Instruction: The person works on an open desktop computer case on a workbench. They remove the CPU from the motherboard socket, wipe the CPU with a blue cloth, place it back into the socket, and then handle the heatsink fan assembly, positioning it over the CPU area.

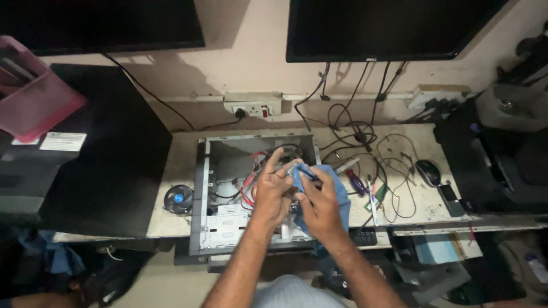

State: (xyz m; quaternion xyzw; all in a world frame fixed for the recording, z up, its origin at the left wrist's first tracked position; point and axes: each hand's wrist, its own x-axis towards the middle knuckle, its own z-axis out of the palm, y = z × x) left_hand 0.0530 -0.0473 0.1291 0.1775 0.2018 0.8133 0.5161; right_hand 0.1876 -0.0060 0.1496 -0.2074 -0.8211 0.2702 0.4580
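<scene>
Two forearms come up from the bottom edge of the view — both bare, no sleeves showing anywhere along them, no watch, no band, no bracelet at either wrist. Left hand [273, 191] & right hand [321, 206] are ungloved; no rings that I can make out, though the light's dim & the fingers are a bit blurred, so can't be sure. Fingers look slim, nails short as far as one can tell. Between the elbows, low centre, a patch of pale grey-white cloth w/ a faint fine stripe — prob. the person's shirt or lap, can't tell which. Nothing else of the body is in view.
</scene>
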